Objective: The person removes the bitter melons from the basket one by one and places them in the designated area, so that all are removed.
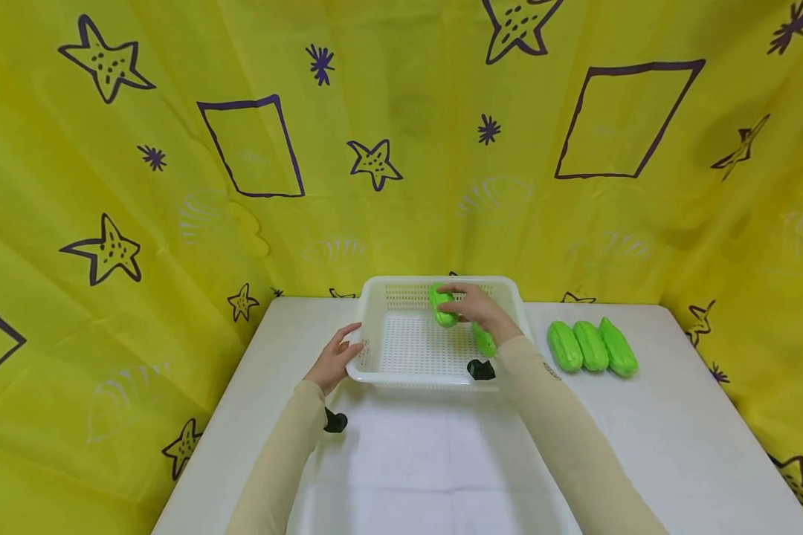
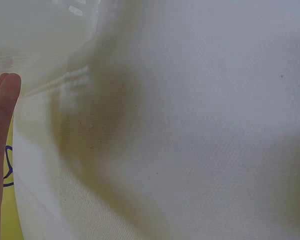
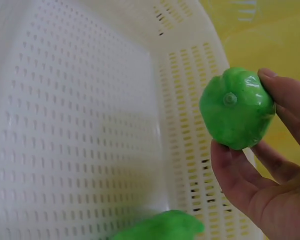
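Note:
A white plastic basket [image 1: 435, 377] with a slotted floor and walls stands on the table. My right hand [image 1: 471, 303] pinches a glossy green cucumber-like vegetable [image 1: 443, 306] between thumb and fingers, over the basket's back part. In the right wrist view, the ridged end of that vegetable, with a small round nub, faces the camera. Another green vegetable [image 3: 162, 226] lies inside the basket, partly hidden by my right arm in the head view. At the basket's left end, my left hand [image 1: 334, 359] touches the rim with its fingers extended.
Three similar green vegetables [image 1: 591, 347] lie side by side on the white table [image 1: 401, 453], right of the basket. A yellow curtain [image 1: 415, 223] with drawn stars hangs behind and beside the table. Small black objects [image 1: 482, 370] show near both wrists.

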### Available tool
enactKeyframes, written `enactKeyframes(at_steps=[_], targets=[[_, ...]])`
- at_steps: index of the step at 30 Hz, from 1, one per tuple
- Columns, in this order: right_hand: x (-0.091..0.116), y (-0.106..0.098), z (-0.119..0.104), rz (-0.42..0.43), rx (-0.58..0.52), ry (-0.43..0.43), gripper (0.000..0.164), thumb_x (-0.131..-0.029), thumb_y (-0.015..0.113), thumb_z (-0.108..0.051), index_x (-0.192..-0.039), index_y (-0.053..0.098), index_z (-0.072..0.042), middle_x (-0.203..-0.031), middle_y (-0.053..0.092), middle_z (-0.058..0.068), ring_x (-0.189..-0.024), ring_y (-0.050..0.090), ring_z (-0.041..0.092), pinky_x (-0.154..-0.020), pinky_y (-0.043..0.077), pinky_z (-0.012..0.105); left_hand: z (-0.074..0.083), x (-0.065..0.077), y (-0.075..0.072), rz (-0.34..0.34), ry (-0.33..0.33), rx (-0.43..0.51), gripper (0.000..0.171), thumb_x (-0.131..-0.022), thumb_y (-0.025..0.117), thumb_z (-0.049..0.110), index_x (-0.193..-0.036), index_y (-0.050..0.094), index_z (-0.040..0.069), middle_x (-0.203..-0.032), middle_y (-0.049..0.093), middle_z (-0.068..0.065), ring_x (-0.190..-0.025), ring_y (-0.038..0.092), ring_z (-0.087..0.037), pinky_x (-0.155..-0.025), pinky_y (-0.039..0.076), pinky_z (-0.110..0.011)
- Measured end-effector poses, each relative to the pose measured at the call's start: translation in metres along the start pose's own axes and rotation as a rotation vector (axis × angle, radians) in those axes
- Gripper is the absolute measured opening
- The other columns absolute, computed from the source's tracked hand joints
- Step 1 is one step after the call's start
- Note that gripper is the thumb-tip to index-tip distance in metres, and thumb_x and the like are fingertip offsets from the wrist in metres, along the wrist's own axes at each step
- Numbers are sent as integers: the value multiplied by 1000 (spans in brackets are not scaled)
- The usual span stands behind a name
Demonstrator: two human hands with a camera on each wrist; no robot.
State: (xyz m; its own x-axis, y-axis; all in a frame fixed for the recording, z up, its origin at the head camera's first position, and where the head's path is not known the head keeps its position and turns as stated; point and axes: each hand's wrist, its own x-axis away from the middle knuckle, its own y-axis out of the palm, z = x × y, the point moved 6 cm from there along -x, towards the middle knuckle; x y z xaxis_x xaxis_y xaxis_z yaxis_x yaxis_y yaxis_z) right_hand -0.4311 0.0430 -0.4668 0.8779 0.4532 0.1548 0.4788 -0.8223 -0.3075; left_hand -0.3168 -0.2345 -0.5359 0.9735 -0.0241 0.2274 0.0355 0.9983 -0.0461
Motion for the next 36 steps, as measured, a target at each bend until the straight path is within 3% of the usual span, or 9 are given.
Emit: enactKeyframes(at_steps=[5, 11, 16, 26, 36], targets=[[11, -13, -11, 15, 8, -50, 51, -92, 70, -19, -140, 53, -10, -156, 31, 14, -109, 60, 29, -86, 52, 40, -1, 1, -1, 14, -7, -5, 51, -99, 59, 24, -146, 40, 32, -139, 48, -20, -110, 56, -30, -80, 53, -38], [35, -26, -26, 51, 34, -102, 50, -91, 71, -21, -138, 55, -12, -151, 38, 15, -129, 46, 38, -94, 48, 48, -1, 1, -1, 20, -6, -6, 51, -99, 58, 23, -147, 40, 31, -140, 48, -19, -112, 55, -31, -81, 53, -38], [58, -34, -32, 71, 61, -168, 49, -92, 70, -18, -137, 55, -8, -153, 35, 15, -133, 39, 45, -97, 45, 52, -2, 1, 1, 18, -5, 5, 53, -100, 57, 22, -149, 37, 29, -142, 45, -21, -116, 53, -33, -81, 53, -38], [108, -62, -21, 166, 141, -174, 54, -90, 72, -28, -137, 55, -8, -158, 26, 12, -133, 39, 45, -100, 40, 59, -2, -1, 1, 27, -4, 2, 51, -99, 59, 23, -146, 41, 32, -140, 48, -18, -113, 55, -30, -81, 53, -38], [165, -77, 10, 237, 174, -152, 56, -92, 70, -32, -139, 52, -6, -158, 24, 15, -131, 39, 49, -95, 43, 60, 4, 5, 4, -8, 0, 22, 53, -101, 56, 20, -150, 36, 28, -143, 45, -21, -117, 53, -35, -80, 53, -37]])
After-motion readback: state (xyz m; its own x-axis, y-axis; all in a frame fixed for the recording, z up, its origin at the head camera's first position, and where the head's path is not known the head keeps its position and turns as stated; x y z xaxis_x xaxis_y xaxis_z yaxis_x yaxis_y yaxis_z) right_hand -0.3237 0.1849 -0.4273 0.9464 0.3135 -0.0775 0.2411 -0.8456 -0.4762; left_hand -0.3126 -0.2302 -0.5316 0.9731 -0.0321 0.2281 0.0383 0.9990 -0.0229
